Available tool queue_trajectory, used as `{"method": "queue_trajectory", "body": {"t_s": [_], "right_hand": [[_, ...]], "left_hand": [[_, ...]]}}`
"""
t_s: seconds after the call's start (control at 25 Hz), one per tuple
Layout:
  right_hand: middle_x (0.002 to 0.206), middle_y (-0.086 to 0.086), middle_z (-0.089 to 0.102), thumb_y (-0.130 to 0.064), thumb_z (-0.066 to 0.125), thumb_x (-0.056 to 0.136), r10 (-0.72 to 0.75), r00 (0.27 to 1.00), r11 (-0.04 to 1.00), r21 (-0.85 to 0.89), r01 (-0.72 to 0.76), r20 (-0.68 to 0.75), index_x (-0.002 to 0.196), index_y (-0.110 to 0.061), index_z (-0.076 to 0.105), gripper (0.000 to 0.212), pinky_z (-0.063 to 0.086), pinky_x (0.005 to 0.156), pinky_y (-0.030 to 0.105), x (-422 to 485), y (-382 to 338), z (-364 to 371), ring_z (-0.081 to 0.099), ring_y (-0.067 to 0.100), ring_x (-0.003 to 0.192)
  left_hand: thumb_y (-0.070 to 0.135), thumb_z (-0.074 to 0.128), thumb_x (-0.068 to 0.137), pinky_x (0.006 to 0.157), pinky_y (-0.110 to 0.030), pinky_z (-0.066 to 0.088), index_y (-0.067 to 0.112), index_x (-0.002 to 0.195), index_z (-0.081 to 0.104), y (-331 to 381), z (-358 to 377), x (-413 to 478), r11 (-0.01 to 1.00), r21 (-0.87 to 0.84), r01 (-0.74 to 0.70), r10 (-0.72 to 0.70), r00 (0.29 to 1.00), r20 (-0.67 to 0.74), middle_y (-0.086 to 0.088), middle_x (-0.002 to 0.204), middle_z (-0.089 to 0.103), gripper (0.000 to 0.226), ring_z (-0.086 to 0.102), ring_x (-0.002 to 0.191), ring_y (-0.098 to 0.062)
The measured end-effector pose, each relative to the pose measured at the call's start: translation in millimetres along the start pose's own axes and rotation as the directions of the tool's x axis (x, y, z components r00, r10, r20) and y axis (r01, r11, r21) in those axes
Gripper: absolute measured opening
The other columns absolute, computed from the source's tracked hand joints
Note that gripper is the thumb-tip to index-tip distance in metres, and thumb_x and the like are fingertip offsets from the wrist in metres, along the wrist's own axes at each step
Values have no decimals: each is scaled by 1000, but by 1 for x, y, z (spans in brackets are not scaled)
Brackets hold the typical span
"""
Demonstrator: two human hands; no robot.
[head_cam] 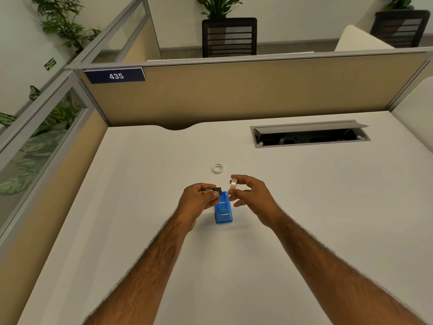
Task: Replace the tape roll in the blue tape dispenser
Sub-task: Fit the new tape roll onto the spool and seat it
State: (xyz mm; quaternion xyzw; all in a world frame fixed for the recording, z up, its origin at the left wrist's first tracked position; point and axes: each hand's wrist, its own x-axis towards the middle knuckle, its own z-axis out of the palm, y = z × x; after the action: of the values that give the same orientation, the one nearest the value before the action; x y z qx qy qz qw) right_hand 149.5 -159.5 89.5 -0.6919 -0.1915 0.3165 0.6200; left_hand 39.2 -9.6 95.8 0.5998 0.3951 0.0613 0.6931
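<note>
The blue tape dispenser (223,211) lies on the white desk (150,174), just below and between my hands. My left hand (199,200) pinches a small black spool core (217,190) above the dispenser's far end. My right hand (250,194) holds a whitish tape roll (233,185) upright between thumb and fingers, a short gap to the right of the core. A second, thin white tape ring (218,168) lies flat on the desk beyond both hands.
An open cable tray (309,134) is set into the desk at the back right. A tan partition (234,90) with a "435" label closes off the far edge, and a glass-topped partition (46,141) runs along the left.
</note>
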Motion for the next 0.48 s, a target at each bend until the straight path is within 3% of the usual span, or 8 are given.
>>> {"method": "queue_trajectory", "body": {"t_s": [0.24,0.36,0.48], "right_hand": [[115,4,68,-23,78,80,44,999,998,42,-44,1,110,-19,68,32,60,68,29,1,0,-1,74,20,87],[117,1,66,-21,77,82,36,999,999,28,-37,30,116,-23,66,36,59,65,27,2,-2,-1,73,18,90],[118,0,67,-16,76,83,6,997,999,38,-9,83,119,-24,66,39,61,76,34,3,-3,1,71,21,96]], "left_hand": [[5,72,86,80,-30,61,10,111,69,2,0,1,1000,0,-2,2,1000,0,-8,102,76,25,75,92,-22],[4,71,86,77,-27,61,10,110,70,2,0,1,1000,-4,-11,11,1000,9,-8,102,76,25,75,91,-22],[4,72,86,77,-27,61,8,110,70,3,-1,0,1000,6,-25,25,1000,19,-9,102,76,24,75,90,-22]]}}
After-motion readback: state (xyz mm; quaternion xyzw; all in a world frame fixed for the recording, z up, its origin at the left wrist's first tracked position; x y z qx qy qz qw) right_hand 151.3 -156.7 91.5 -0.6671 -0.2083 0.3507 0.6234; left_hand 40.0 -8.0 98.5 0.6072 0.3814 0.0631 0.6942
